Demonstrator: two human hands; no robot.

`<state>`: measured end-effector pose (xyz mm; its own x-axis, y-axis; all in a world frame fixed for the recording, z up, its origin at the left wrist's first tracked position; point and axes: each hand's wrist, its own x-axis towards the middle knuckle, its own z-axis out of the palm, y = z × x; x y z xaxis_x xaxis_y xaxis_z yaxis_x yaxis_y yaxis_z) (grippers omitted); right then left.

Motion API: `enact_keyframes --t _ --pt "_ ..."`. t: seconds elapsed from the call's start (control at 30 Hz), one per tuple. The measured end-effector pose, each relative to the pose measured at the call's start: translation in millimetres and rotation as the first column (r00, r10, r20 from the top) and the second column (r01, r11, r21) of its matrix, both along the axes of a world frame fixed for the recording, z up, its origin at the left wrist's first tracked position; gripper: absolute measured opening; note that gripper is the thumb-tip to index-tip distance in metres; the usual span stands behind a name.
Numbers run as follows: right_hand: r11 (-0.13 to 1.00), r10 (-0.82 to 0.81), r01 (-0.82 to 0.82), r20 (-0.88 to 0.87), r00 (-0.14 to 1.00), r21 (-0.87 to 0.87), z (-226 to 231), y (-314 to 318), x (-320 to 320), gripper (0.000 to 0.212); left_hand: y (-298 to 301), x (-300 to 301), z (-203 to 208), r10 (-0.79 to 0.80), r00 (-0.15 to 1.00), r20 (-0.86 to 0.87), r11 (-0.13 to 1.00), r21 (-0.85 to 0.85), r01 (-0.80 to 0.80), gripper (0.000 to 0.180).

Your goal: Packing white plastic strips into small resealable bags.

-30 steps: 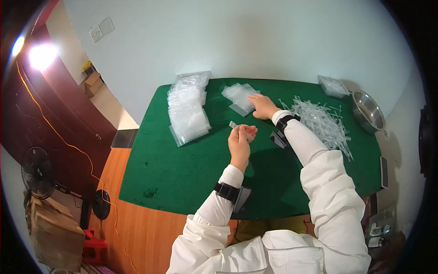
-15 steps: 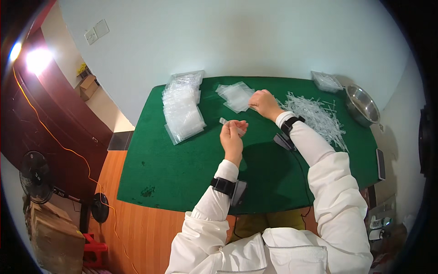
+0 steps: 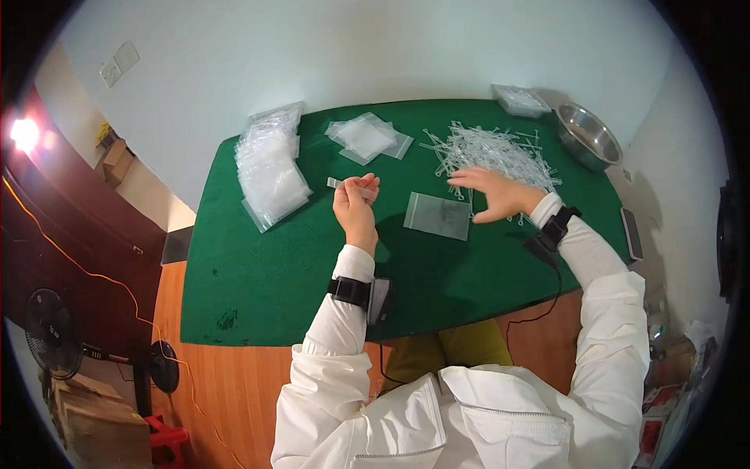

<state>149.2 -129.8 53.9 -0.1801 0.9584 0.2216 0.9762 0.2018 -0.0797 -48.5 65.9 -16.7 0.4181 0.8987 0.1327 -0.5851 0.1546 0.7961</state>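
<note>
My left hand (image 3: 357, 209) is closed around a small pale translucent strip (image 3: 334, 183), whose end sticks out to the left; its exact kind is hard to make out. My right hand (image 3: 497, 195) is open, thumb and fingers spread, at the near edge of a pile of thin clear plastic sticks (image 3: 484, 148) with small looped ends. Just left of its fingers a single clear zip bag (image 3: 434, 216) lies flat on the green tabletop (image 3: 297, 273). Farther back, several loose clear zip bags (image 3: 367, 138) overlap in a small fanned stack.
An overlapping row of clear bags (image 3: 269, 172) runs down the table's left side. At the back right are a clear bagged packet (image 3: 521, 101) and a steel bowl (image 3: 587, 137). A dark flat device (image 3: 631, 233) lies at the right edge. The wall stands behind the table.
One bag now lies flat in front of the stack, where my right hand was pinching before. My right hand has opened and moved right, toward the sticks. My left hand keeps its strip.
</note>
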Motion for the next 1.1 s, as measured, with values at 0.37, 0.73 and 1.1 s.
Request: enact_keyframes --t 0.37,0.73,1.1 --pt "0.909 -0.384 0.410 -0.241 0.891 0.068 -60.3 64.4 -78.8 0.085 -22.7 -0.6 6.4 -0.266 0.963 -0.044 0.959 -0.116 0.259 0.023" --pt "0.897 -0.327 0.417 -0.409 0.852 0.150 -52.7 62.1 -93.7 0.082 -18.8 0.4 0.5 -0.252 0.967 -0.040 0.963 -0.108 0.246 0.024" --pt "0.846 -0.068 0.298 -0.465 0.883 0.441 -37.9 59.0 -107.6 0.079 -30.4 0.4 8.5 -0.351 0.936 0.044 0.906 -0.238 0.351 0.026"
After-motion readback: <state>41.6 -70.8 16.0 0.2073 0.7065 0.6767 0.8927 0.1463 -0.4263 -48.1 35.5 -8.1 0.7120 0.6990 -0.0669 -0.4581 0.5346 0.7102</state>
